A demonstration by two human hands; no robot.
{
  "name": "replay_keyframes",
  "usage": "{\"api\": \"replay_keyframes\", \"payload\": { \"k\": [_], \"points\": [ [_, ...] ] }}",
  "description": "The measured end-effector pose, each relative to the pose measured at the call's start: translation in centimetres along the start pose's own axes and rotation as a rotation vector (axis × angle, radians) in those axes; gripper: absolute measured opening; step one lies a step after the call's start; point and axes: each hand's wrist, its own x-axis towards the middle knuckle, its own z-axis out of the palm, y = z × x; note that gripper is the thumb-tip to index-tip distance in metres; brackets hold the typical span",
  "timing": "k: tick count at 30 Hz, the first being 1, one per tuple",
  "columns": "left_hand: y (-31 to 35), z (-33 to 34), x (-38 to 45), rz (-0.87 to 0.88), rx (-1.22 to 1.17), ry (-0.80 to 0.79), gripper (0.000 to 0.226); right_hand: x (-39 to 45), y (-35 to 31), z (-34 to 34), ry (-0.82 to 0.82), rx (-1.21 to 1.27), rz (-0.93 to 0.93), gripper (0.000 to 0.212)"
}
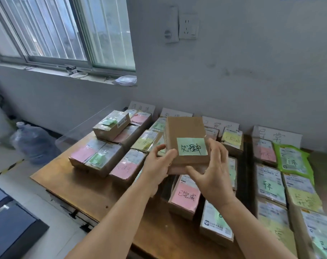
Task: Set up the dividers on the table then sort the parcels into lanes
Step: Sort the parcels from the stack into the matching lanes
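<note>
You hold the brown parcel up above the middle of the table. Your left hand grips its left near corner, and your right hand holds the right side with spread, curled fingers. It seems stiff and light; better support the bottom edge.

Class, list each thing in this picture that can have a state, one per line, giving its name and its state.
Brown parcel with green note: lifted above the table, tilted, held by both hands.
Left hand: grips the parcel's left edge.
Right hand: holds the parcel's right side, fingers spread.
Pink-labelled parcel: lying flat on the table.
Green plastic mailer: lying flat.
Window: sliding pane shut, as far as visible.
</note>
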Motion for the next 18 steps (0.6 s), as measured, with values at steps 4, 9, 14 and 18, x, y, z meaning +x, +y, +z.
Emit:
{"api": "replay_keyframes", "payload": {
  "k": [4, 9, 14, 18],
  "points": [
    [0.6, -4.9, 3.3, -0.009, 0.062, -0.040, 0.041, 1.2, -1.9, 4.3, -0.050, 0.097, 0.164, 0.089],
    [1.6, -9.2, 7.1, -0.006, 0.151, -0.064, 0.025, 3.4, -4.3, 8.7, -0.032, 0.124, 0.203, 0.068],
    [2.7, -11.7, 11.0, 0.018, 0.312, -0.008, 0.035, 6.1, -5.4, 12.5, -0.022, 0.122, 0.200, 0.049],
    [3.5, -12.7, 14.2, 0.062, 0.400, 0.012, 0.043, 8.3, -5.6, 14.7, -0.005, 0.121, 0.221, 0.041]
  ]
}}
